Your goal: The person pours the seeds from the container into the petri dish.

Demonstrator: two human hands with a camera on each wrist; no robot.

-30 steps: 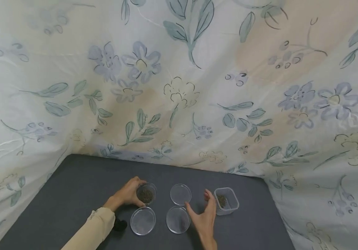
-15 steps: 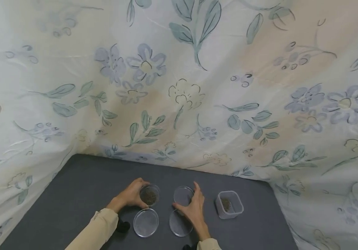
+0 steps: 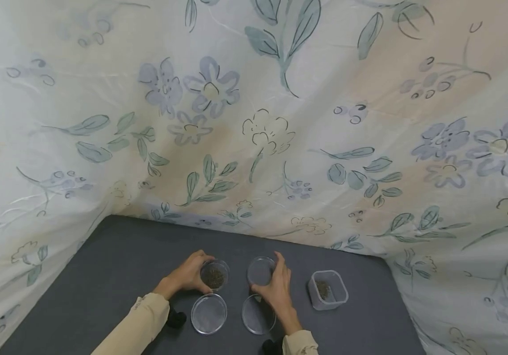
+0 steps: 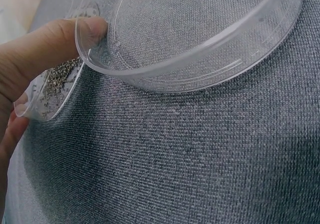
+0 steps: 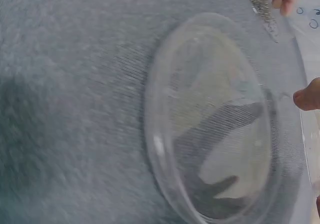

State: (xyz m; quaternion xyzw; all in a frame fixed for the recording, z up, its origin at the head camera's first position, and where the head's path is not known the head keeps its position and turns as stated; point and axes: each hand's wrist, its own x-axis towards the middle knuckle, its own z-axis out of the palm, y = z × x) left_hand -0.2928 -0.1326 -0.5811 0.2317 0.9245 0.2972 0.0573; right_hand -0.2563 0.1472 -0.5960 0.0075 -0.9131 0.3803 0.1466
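My left hand (image 3: pixel 189 272) grips a clear petri dish (image 3: pixel 228 276) by its side, thumb at the near rim and fingers at the far rim. Dried greenish-brown herb flakes (image 4: pixel 59 81) lie in that dish. To its right, my right hand (image 3: pixel 277 288) holds another clear petri dish (image 3: pixel 260 270) between thumb and fingers; nothing shows inside it. Two more clear round dishes lie nearer: the left one (image 3: pixel 208 314) fills the top of the left wrist view, and the right one (image 3: pixel 254 318), partly under my right wrist, carries dark reflections in the right wrist view.
A square clear plastic container (image 3: pixel 338 296) with more dried flakes stands right of my right hand. Dark grey cloth covers the table (image 3: pixel 360 325). A floral curtain (image 3: pixel 218 148) hangs behind and along both sides.
My right hand has moved left from beside the square container to the empty petri dish and grasped it, shifting it slightly away. My left hand keeps its grip on the herb dish.
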